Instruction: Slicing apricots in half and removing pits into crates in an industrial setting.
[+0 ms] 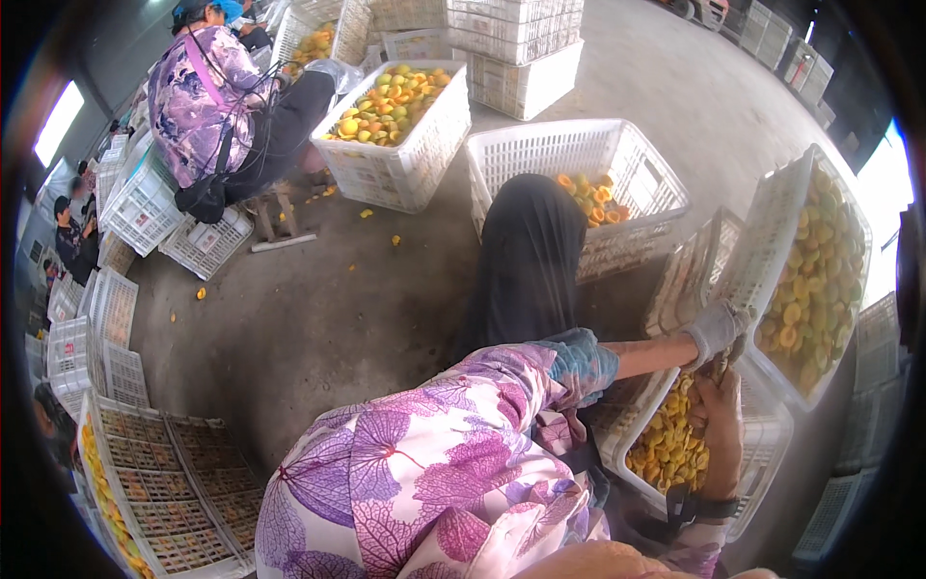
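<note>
Over a white plastic crate (762, 439) at my right side, my two hands meet close together. My left hand (719, 331), in a whitish glove, has its fingers curled. My bare right hand (717, 398) is closed just beside it, with a dark band at the wrist. Whatever they grip between them is too small and hidden to make out. Beneath them lie many yellow-orange apricot halves (666, 439) in the crate. Just beyond, a crate (762, 241) stands full of greenish-yellow apricots (805, 280).
Ahead of my knee is a white crate (526, 154) holding a few orange apricot halves (593, 198). Farther off, a seated person (207, 106) is beside a crate (424, 154) of apricots. Stacked crates (516, 48) stand behind; more crates (164, 473) line the left. Fruit scraps dot the concrete floor (309, 299).
</note>
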The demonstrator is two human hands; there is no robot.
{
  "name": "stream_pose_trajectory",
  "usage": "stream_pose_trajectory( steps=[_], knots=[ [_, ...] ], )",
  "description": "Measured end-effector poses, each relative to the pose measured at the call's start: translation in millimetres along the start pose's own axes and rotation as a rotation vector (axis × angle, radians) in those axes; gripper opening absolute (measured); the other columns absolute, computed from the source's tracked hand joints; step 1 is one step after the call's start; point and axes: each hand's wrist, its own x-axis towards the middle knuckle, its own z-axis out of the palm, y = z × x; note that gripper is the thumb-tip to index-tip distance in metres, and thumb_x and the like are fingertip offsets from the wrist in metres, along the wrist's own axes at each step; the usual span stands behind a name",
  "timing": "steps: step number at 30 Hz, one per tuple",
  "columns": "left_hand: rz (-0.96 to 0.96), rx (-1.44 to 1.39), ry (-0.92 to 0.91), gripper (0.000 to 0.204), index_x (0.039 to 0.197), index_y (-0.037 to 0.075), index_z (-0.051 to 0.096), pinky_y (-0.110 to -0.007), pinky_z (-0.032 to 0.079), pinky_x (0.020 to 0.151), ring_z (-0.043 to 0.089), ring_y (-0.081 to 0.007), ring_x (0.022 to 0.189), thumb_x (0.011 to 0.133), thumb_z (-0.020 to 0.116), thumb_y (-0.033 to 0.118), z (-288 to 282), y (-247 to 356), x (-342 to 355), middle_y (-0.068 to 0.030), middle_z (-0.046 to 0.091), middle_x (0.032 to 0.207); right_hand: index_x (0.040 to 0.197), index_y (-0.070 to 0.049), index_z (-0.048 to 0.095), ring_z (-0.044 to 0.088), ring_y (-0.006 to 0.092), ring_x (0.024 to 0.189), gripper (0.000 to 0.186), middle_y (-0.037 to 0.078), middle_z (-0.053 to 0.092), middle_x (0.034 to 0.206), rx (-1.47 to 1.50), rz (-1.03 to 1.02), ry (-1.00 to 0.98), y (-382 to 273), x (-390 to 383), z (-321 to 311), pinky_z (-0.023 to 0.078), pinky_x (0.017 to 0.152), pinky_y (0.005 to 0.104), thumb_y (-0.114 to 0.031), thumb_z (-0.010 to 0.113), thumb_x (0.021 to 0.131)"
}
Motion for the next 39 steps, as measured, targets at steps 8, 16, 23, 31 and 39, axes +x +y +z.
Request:
stream_pose_trajectory(
  steps=[8,16,23,31,39],
  knots=[
    [0.281,0.406,0.122,0.014,0.077,0.007,0.063,-0.034,0.047,0.061,0.058,-0.0202,0.065,0.082,0.054,0.017,-5,-40,13,-0.0091,0.061,0.07,0.085,0.001,0.057,0.056,0.0182,0.054,0.008,0.013,0.057,0.062,-0.322,-0.146,0.141,27,29,-8,0.041,0.042,0.0304,-0.006,0.055,0.081],
    [0.436,-0.027,0.223,0.044,0.057,0.004,0.059,-0.025,0.039,0.047,0.05,-0.0102,0.047,0.091,0.049,0.03,26,-17,-11,-0.0033,0.057,0.053,0.089,0.003,0.048,0.055,0.024,0.051,0.017,0.014,0.054,0.062,-0.907,-0.673,0.658,55,32,5,0.04,0.041,0.0371,0.001,0.052,0.072],
    [0.29,0.001,0.053,0.052,0.055,0.003,0.057,-0.025,0.039,0.047,0.05,-0.0117,0.045,0.092,0.05,0.04,12,7,-16,-0.0035,0.056,0.051,0.085,0.003,0.049,0.051,0.0212,0.046,0.01,0.01,0.051,0.06,-0.085,-0.036,0.207,8,-2,7,0.037,0.039,0.0357,-0.004,0.049,0.078],
    [0.419,0.078,0.021,0.051,0.057,0.001,0.059,-0.027,0.041,0.05,0.051,-0.0132,0.047,0.091,0.051,0.039,9,-14,10,-0.0038,0.056,0.05,0.087,0.003,0.046,0.047,0.0188,0.046,0.013,0.008,0.047,0.057,-0.226,-0.068,0.21,1,5,7,0.035,0.04,0.0346,-0.004,0.052,0.078],
    [0.378,0.277,0.146,0.05,0.059,0.0,0.06,-0.035,0.043,0.051,0.056,-0.0231,0.047,0.09,0.052,0.038,21,-20,2,-0.0124,0.057,0.051,0.097,0.004,0.052,0.06,0.0203,0.057,0.02,0.018,0.06,0.071,-0.948,-0.567,0.603,58,42,-7,0.046,0.049,0.0362,-0.002,0.055,0.077]
  ],
)
